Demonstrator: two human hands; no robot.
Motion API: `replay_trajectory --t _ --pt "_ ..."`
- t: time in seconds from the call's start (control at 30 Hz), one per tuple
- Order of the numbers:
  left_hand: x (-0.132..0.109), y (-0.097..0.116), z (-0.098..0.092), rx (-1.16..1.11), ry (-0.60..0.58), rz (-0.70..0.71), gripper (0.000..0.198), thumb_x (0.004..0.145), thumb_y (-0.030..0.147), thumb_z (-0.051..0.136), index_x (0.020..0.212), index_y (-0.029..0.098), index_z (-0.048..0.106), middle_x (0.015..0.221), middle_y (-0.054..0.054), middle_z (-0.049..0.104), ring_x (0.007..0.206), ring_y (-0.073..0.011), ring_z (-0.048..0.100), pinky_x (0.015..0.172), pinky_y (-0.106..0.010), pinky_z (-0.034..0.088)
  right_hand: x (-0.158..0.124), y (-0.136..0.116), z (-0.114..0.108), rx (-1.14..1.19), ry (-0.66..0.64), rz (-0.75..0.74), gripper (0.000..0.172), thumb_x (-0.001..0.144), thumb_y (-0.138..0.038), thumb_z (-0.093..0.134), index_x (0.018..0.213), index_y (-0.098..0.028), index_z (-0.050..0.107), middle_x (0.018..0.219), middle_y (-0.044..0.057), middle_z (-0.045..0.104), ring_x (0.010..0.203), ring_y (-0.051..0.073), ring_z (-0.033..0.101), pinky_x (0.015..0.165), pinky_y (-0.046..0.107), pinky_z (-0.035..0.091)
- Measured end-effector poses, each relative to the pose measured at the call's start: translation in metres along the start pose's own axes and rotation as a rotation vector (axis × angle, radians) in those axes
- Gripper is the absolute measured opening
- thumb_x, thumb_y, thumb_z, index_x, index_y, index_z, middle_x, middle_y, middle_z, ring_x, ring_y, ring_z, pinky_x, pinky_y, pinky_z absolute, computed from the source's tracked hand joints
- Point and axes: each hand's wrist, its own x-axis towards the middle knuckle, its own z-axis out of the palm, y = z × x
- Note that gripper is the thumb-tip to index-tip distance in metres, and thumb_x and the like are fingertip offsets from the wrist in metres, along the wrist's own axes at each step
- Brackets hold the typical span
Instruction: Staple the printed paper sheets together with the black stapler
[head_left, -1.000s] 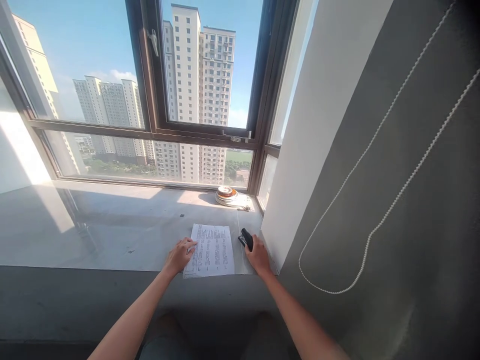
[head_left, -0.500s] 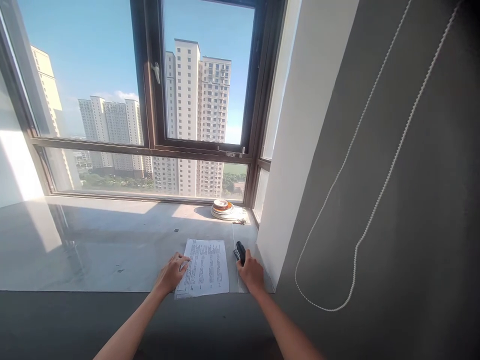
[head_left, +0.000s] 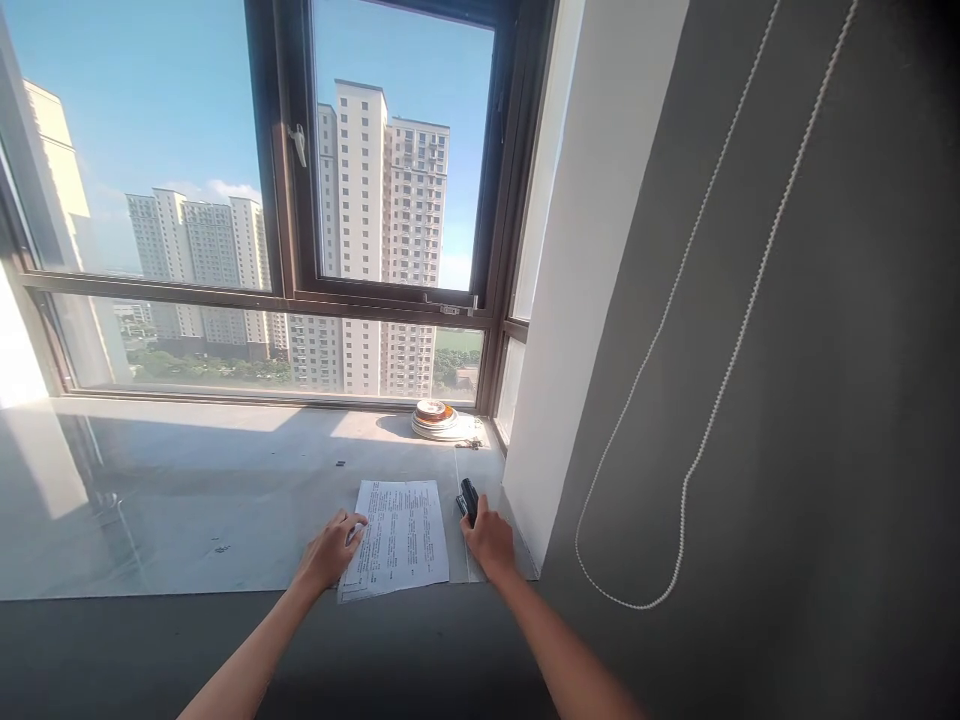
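A printed sheet of paper (head_left: 401,535) lies near the front edge of the window sill, its lower edge slightly over the rim. My left hand (head_left: 330,550) rests at the sheet's left edge, fingertips touching it, thumb and fingers apart. To the right of the paper, my right hand (head_left: 490,540) is closed around a black stapler (head_left: 469,498) that points away from me. The stapler is low over the sill, apart from the sheet; my fingers hide its rear part.
At the back of the sill, by the window corner, sits a stack of round rolls (head_left: 435,420). Small dark bits (head_left: 340,463) lie on the sill (head_left: 247,490). A beaded blind cord (head_left: 684,520) hangs in a loop at the right, before the grey wall.
The view has turned slightly to the right, so everything appears further left. Both hands, the paper and the stapler keep about the same places relative to each other.
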Motion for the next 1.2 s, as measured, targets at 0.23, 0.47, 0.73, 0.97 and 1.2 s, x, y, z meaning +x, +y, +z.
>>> replay_trajectory --t 0.23,0.47,0.73,0.97,1.2 --pt "-0.001 0.003 -0.002 0.042 0.006 -0.010 0.043 0.100 0.043 0.037 0.120 0.023 0.070 0.115 -0.013 0.068 0.099 -0.0275 0.069 0.071 -0.034 0.053 0.001 0.001 -0.001 0.000 0.000 -0.009 0.038 0.104 -0.039 0.049 0.133 -0.015 0.056 0.095 0.016 0.077 0.087 0.034 0.076 0.070 0.036 0.049" --pt "-0.004 0.008 -0.004 0.024 0.009 -0.006 0.043 0.100 0.043 0.037 0.118 0.022 0.069 0.115 -0.013 0.067 0.098 -0.0272 0.070 0.068 -0.033 0.053 0.001 0.005 0.003 0.019 0.008 -0.011 0.036 0.099 -0.038 0.060 0.129 -0.019 0.056 0.098 0.014 0.076 0.094 0.032 0.075 0.074 0.034 0.051" --pt "-0.001 0.004 -0.003 0.054 0.004 -0.013 0.041 0.099 0.043 0.038 0.117 0.024 0.069 0.113 -0.011 0.069 0.097 -0.0265 0.070 0.071 -0.033 0.052 -0.003 0.005 0.005 0.020 0.032 -0.058 0.049 0.100 -0.034 0.057 0.146 -0.020 0.046 0.122 0.016 0.071 0.113 0.032 0.070 0.080 0.035 0.054" --pt "0.000 0.000 0.003 0.051 0.072 0.011 0.039 0.098 0.040 0.041 0.119 0.021 0.069 0.121 -0.014 0.068 0.112 -0.0303 0.065 0.078 -0.037 0.054 -0.004 0.012 0.008 0.012 0.080 -0.008 0.033 0.101 -0.028 0.054 0.134 -0.020 0.052 0.129 0.018 0.066 0.122 0.032 0.064 0.086 0.035 0.054" --pt "0.003 -0.006 0.007 0.021 0.032 0.039 0.045 0.097 0.042 0.046 0.129 0.022 0.070 0.132 -0.015 0.065 0.125 -0.0343 0.058 0.085 -0.042 0.055 -0.009 -0.019 0.012 0.294 0.205 -0.001 0.035 0.107 -0.041 0.040 0.133 -0.020 0.049 0.120 0.017 0.066 0.113 0.033 0.065 0.084 0.039 0.055"
